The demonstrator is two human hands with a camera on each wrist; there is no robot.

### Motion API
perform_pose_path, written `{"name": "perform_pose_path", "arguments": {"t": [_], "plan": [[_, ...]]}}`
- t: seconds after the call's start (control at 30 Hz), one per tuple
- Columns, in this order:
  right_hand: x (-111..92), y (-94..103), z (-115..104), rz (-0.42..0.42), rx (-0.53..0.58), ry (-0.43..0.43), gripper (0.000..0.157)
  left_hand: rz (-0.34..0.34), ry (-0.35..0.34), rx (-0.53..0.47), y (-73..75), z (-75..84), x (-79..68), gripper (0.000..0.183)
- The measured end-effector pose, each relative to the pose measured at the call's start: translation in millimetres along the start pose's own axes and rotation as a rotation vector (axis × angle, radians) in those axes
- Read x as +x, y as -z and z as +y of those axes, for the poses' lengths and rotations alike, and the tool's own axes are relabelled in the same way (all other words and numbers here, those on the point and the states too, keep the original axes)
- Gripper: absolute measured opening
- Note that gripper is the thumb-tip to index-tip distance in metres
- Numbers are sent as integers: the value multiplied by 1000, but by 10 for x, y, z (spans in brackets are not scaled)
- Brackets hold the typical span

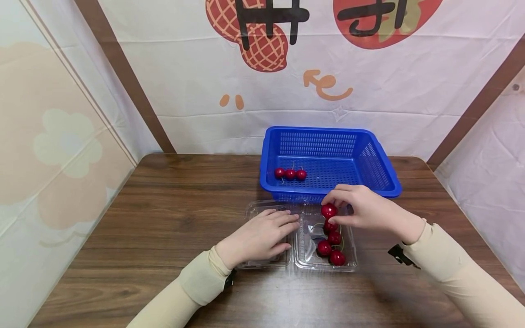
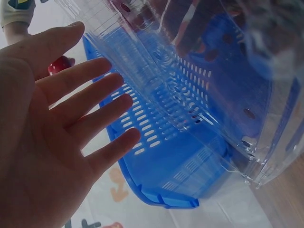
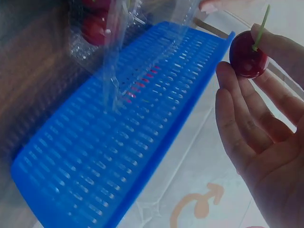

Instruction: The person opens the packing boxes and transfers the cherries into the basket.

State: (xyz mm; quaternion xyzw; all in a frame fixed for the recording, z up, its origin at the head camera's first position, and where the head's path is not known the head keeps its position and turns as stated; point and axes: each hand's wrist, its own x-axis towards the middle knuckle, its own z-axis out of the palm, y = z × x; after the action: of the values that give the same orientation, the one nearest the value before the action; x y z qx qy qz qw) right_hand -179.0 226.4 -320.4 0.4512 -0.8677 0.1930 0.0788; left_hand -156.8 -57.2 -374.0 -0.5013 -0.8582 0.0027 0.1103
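Observation:
In the head view a clear plastic clamshell box (image 1: 303,259) lies unfolded, with several red cherries (image 1: 337,258) in its right half. My right hand (image 1: 365,212) pinches one cherry (image 3: 248,54) between thumb and fingertips, just over the box's far part; a green stem shows on it in the right wrist view. My left hand (image 1: 262,234) is over the left half of the box, its fingers straight and spread, holding nothing. In the left wrist view the palm of the left hand (image 2: 61,118) faces the clear plastic.
A blue plastic basket (image 1: 266,159) stands behind the box, with three cherries (image 1: 290,174) on its floor at the left. Both rest on a brown wooden table (image 1: 184,218). A printed white cloth (image 1: 184,82) hangs behind the table.

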Motion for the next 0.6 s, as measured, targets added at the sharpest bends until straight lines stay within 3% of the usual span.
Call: {"name": "perform_pose_path", "arguments": {"t": [0.6], "plan": [[161,198,199,1,-30,-36,29,3,-1,4,-5,0,0,50]]}}
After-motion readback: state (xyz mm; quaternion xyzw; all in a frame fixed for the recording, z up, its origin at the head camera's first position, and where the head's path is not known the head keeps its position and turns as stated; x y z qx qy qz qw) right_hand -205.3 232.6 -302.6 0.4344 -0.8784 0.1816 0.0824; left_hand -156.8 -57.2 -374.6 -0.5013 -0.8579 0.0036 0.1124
